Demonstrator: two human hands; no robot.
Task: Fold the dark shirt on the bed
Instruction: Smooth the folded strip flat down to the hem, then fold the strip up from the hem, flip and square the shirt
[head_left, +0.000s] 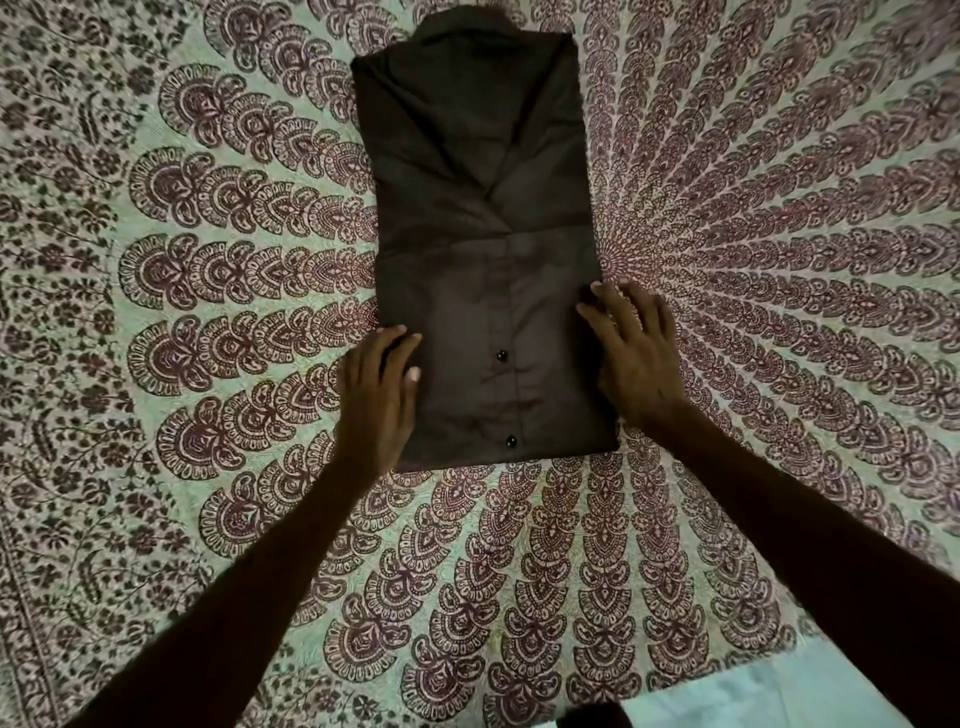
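Dark shirt (483, 234) lies on the bed (208, 260), folded narrow, collar (452, 36) at 12 o'clock. Your left hand (379, 395) and right hand (634, 353), apart, rest flat on its 9 and 3 o'clock edges; uneven lifting could skew the fold.

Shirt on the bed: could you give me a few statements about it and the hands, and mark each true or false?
1. The shirt lies on a patterned bedspread. True.
2. The shirt is spread fully open. False: it is folded into a narrow strip.
3. Two buttons show. True.
4. The left hand is clear of the shirt. False: it touches the shirt's left edge.
5. The right hand is a fist. False: its fingers are spread at the right edge.
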